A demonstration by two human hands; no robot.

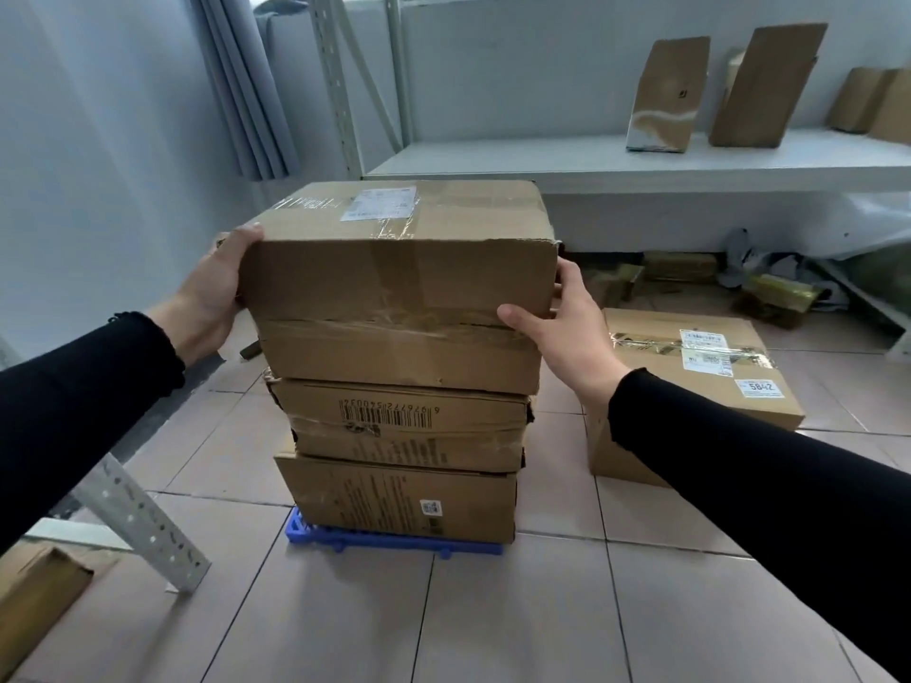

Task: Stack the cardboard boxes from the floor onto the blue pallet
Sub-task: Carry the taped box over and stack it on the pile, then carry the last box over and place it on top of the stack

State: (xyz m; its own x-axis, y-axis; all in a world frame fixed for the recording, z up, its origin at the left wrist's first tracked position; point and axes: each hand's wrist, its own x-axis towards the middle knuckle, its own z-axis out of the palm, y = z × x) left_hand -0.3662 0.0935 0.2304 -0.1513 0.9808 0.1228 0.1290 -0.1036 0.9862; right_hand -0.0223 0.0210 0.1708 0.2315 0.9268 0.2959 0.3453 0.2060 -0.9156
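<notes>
A blue pallet (315,533) lies on the tiled floor and carries a stack of three cardboard boxes. The bottom box (399,500) and the middle box (409,426), which has a barcode, sit flat. On top rests a large taped box (399,288) with a white label. My left hand (217,288) presses its left side, with fingers over the top edge. My right hand (562,327) grips its right side, thumb on the front face. Another cardboard box (690,386) with labels sits on the floor to the right of the stack.
A white shelf (641,160) behind the stack holds several upright cardboard packages. Small packets and a plastic bag lie under it at the right. A perforated metal strut (143,525) slants at the left, with a cardboard piece (39,594) at the lower left corner.
</notes>
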